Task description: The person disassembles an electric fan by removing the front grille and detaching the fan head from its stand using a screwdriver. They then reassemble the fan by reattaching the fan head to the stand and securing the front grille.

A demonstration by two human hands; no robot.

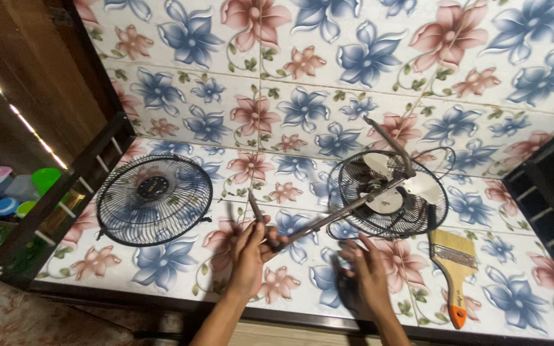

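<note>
Head view: 2 bare hands reach over a floral-patterned tabletop (181,256). Nearest the camera, the right hand (368,277) is motion-blurred, fingers spread loosely above the surface; whether it holds anything cannot be told. Just beside it, the left hand (251,247) is closed around the handles of long-nose pliers (259,214), tips pointing away. Beyond, a rear fan grille with white blades (387,193) lies flat, a bent metal rod (347,208) across it. Left, well apart, lies the black front fan guard (154,198). Right, near the grille, lies a wooden paintbrush (453,272).
</note>
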